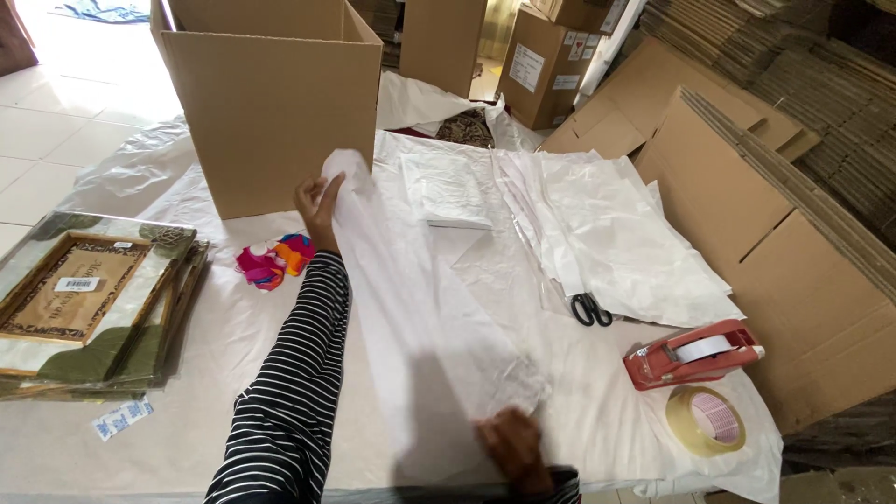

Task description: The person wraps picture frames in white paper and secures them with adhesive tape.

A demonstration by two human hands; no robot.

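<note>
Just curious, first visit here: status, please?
Left hand and right hand both gripping thin white tissue paper sheet, stretched above table. Black-handled scissors and red tape dispenser nearby, apart.

Pale tiled floor (56, 112) in daylight, flattened cardboard stacks (803, 84) at right, paper-covered table (215, 373)

Desk (187, 411): draped in white paper sheeting.
Far side: open cardboard box (271, 103), standing upright.
Left edge: stack of framed pictures (89, 303); small sachet (123, 417) just beside.
Middle: colourful cloth bundle (273, 260); flat white-wrapped packet (450, 191); pile of white paper sheets (607, 233).
Right: black scissors (590, 309), red tape dispenser (695, 353), tape roll (707, 420).
</note>
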